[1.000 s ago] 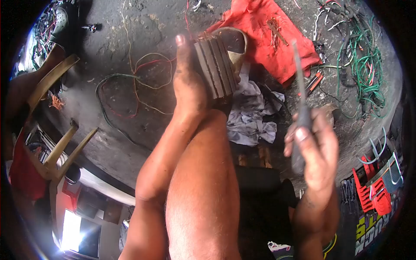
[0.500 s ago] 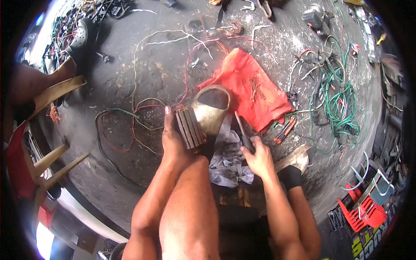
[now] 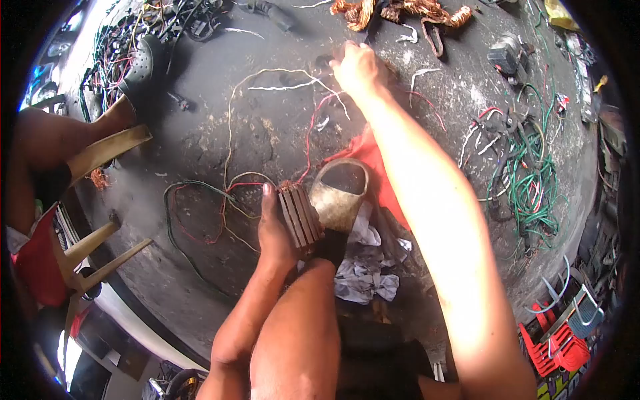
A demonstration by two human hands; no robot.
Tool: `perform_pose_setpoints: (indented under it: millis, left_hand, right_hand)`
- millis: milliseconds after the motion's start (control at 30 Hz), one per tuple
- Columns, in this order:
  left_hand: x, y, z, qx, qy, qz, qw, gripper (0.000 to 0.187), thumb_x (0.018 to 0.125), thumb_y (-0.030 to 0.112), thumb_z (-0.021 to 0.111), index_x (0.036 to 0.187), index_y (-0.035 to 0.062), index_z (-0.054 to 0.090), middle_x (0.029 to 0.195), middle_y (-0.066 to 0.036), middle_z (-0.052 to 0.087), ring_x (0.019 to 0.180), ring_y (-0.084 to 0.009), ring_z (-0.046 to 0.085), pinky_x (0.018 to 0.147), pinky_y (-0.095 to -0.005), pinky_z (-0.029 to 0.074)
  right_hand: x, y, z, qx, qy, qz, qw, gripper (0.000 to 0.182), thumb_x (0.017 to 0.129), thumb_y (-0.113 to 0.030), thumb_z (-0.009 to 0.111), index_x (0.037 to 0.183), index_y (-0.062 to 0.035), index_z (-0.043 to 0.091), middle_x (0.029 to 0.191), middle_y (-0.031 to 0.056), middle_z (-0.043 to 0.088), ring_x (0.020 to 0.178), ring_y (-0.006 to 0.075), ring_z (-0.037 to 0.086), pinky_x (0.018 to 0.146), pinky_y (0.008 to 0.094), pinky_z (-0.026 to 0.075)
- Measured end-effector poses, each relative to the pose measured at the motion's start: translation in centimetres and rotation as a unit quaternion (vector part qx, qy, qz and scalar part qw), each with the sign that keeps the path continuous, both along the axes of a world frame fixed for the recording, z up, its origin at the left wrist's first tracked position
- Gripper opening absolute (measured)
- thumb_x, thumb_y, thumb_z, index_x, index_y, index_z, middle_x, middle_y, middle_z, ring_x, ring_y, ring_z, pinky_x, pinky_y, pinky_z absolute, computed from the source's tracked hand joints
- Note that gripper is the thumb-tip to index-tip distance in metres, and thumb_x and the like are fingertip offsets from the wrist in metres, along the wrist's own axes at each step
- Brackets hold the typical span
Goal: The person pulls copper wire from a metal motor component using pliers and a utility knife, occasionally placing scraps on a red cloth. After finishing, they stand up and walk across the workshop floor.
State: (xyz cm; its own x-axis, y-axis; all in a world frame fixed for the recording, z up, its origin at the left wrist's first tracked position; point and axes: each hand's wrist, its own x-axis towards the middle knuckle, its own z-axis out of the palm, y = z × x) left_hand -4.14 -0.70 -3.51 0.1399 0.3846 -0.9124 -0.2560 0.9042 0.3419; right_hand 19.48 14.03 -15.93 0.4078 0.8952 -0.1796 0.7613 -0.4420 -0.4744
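Note:
My left hand (image 3: 275, 233) grips a slotted metal armature (image 3: 300, 215) with copper winding at its top end, held up beside my knee. My right arm reaches far forward over the floor. My right hand (image 3: 361, 70) is low there, its fingers curled, and what lies within them is hidden. A dark strip (image 3: 369, 32) shows just beyond that hand. Below my right forearm is a red cloth (image 3: 389, 177), partly covered. A worn clog (image 3: 337, 203) on my foot is next to the armature, with a crumpled grey cloth (image 3: 367, 283) behind it.
Copper wire bundles (image 3: 360, 13) lie at the far edge. A green wire tangle (image 3: 530, 193) is at right, near red plastic racks (image 3: 567, 350). Loose wires (image 3: 230, 127) cross the floor. At left, another person's foot in a clog (image 3: 143, 67) stands near a wooden stool (image 3: 90, 237).
My right hand has swung from near the grey cloth to far forward, and the dark-handled tool it held no longer shows. My left hand keeps the armature. The view has shifted.

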Motion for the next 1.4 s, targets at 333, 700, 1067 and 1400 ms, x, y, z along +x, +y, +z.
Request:
perform_pose_setpoints:
  millis: [333,700,1067,1400]
  left_hand:
    - [0.9,1.7,-0.3,-0.007,-0.011,0.027,1.0,0.063,0.087,0.069,0.044,0.101,0.0102,0.059,0.077,-0.009,0.06,0.061,-0.0251,0.061,0.053,-0.0391,0.054]
    - [0.2,-0.1,-0.1,-0.007,-0.014,0.021,1.0,0.067,0.085,0.071,0.045,0.102,0.0084,0.058,0.075,-0.011,0.06,0.058,-0.0273,0.062,0.051,-0.0399,0.055]
    - [-1.7,-3.0,0.8,-0.05,0.013,-0.003,0.999,0.071,0.086,0.073,0.041,0.106,0.0067,0.057,0.074,-0.013,0.061,0.06,-0.0288,0.063,0.056,-0.0412,0.054]
    - [-2.6,-3.5,1.0,0.012,0.018,-0.026,0.999,0.069,0.087,0.071,0.042,0.108,0.0062,0.056,0.074,-0.014,0.061,0.059,-0.0291,0.063,0.054,-0.0412,0.054]
  right_hand:
    - [2.5,0.4,2.6,-0.068,0.162,-0.079,0.981,0.016,0.079,-0.014,0.072,0.094,-0.0065,0.073,0.09,0.0104,0.072,0.08,0.0182,0.068,0.074,0.0308,0.054]
    - [6.0,-5.3,8.7,-0.017,0.547,-0.169,0.82,0.015,0.089,-0.016,0.066,0.101,-0.0055,0.066,0.091,0.0066,0.071,0.079,0.015,0.068,0.069,0.0283,0.055]
    - [5.9,-20.7,9.7,-0.058,0.357,-0.125,0.924,0.02,0.083,-0.005,0.067,0.102,0.0026,0.065,0.084,0.006,0.069,0.069,0.0073,0.061,0.062,0.0224,0.05]
    - [4.8,-24.6,6.1,-0.07,0.093,-0.112,0.987,0.035,0.077,-0.019,0.073,0.107,-0.0021,0.065,0.099,0.0183,0.069,0.093,0.0289,0.068,0.085,0.0374,0.054]
